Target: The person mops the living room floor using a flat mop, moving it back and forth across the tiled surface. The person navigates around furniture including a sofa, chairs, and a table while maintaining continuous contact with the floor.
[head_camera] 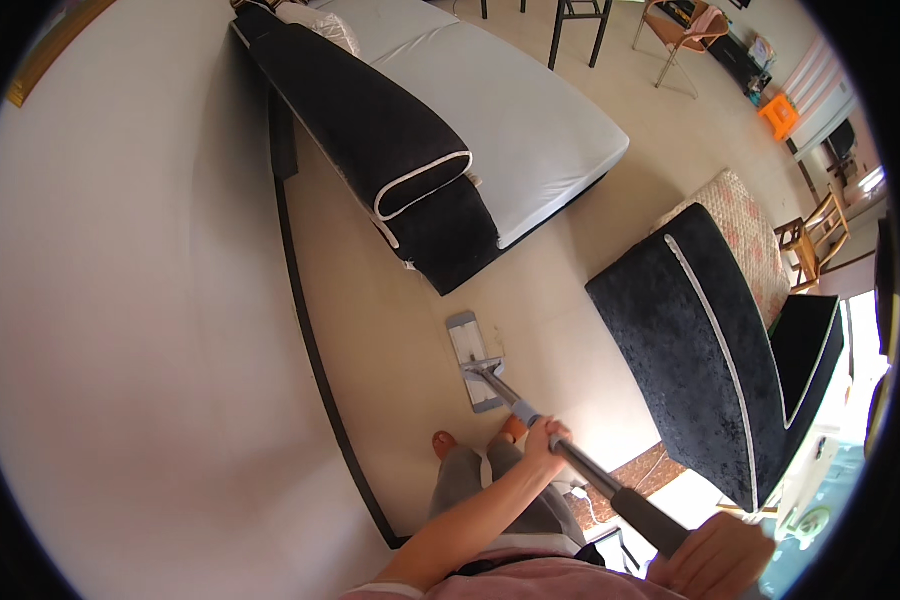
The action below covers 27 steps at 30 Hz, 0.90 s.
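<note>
A flat mop's metal pole [589, 466] runs slantwise in front of my body. My left hand [546, 444] is wrapped around the middle of the pole, near a grey collar [525, 412]. Lower right, my right hand [720, 556] grips the dark foam handle [651, 519] at the upper end. The flat rectangular mop head [470, 345], white with grey ends, lies on the beige floor [390, 352] ahead of my feet. A few small specks or strands lie on the floor beside it. Any pad underneath is hidden.
A white wall with dark skirting [311, 345] borders the left. Ahead stands a black sofa [360, 97] with a pale seat cover [510, 112]; another black sofa [675, 337] stands on the right. A white plug and cable [581, 493] hang low behind my legs. Chairs stand farther off.
</note>
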Available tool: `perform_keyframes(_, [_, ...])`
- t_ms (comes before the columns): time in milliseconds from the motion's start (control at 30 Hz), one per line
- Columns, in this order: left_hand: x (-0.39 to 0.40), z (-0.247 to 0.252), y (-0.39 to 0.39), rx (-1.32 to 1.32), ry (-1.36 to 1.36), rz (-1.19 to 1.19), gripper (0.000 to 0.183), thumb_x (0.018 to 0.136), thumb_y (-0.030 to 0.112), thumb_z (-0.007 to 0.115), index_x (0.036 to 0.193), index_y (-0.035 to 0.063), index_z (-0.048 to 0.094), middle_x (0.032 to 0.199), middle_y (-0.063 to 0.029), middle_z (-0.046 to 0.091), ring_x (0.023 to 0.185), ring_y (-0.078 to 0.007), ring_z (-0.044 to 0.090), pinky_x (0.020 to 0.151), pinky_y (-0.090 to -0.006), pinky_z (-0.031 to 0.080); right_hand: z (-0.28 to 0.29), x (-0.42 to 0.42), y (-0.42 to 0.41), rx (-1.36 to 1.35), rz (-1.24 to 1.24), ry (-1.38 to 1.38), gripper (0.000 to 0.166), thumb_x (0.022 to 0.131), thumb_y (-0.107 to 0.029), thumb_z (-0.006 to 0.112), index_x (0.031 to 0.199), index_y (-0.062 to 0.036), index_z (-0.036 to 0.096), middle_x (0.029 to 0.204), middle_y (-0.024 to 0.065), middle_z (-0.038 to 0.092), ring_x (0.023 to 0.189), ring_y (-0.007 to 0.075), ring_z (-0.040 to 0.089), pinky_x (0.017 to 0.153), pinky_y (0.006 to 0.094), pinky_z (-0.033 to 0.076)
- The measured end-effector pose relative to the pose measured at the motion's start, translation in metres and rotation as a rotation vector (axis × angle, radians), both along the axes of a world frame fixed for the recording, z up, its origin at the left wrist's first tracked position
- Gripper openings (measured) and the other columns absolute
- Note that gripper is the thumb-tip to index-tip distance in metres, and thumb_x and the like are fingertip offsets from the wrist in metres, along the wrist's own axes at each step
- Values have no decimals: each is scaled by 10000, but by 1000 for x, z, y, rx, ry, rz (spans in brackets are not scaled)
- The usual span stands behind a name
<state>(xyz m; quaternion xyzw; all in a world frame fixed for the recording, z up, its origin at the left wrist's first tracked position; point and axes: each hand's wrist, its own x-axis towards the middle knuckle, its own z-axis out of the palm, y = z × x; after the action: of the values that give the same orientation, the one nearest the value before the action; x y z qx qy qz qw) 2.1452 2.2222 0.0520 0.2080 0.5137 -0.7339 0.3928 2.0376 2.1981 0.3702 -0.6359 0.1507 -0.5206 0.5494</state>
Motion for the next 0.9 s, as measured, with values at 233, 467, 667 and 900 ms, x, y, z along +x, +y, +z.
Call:
perform_keyframes(233, [31,6,16,-4,139,82,181,715,46,428,558,88,347,462,21,349,429,-73,389,409,-189,391,9,29,-3,-139,373,27,192,633,-132,616,491,-46,518,462,53,478,397,175,482,412,285,421])
perform_keyframes(467, [80,29,-18,22,-50,70,156,696,51,391,555,84,336,444,15,320,391,-77,363,371,-189,366,7,46,-12,-41,221,-210,378,636,-391,638,524,-74,467,508,40,506,376,161,464,388,273,405])
perform_keyframes(667, [205,4,-76,-42,-260,121,182,716,66,410,552,94,336,446,26,350,371,-60,373,350,-173,364,-23,117,-22,276,240,-288,463,731,-476,444,515,-72,512,543,61,523,546,204,489,639,342,364])
perform_keyframes(900, [389,-74,-184,-164,-334,143,201,721,89,444,554,127,339,473,50,326,380,-44,342,354,-175,337,-80,276,-90,333,262,361,236,750,-270,517,764,-43,582,867,150,532,878,268,441,830,418,296])
